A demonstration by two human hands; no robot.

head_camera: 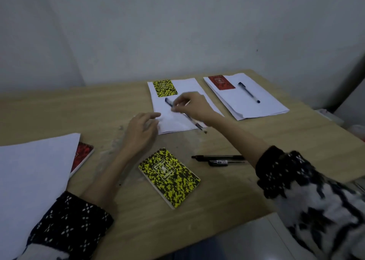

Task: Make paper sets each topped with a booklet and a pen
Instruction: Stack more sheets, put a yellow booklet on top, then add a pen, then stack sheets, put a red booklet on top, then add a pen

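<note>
The scene is dim and flat, with a cool grey cast over the wall (pixel 177 22) and soft, weak shadows under the forearms on the worktop (pixel 59 111), so no clear light source shows. The right hand (pixel 189 104) and the pen (pixel 183 113) in its fingers are smeared by motion blur, while the yellow booklet (pixel 169 177) nearer than the hands looks fairly sharp. Wide-angle distortion bends the worktop edges and stretches the patterned sleeves (pixel 308 196) at the bottom corners.

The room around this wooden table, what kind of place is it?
Probably a plain indoor workroom or home desk corner, though I can't say which. A light wooden table stands against bare grey-white walls, and on it lie only stationery: white paper stacks, a yellow-and-black speckled spiral notebook, black pens.
</note>
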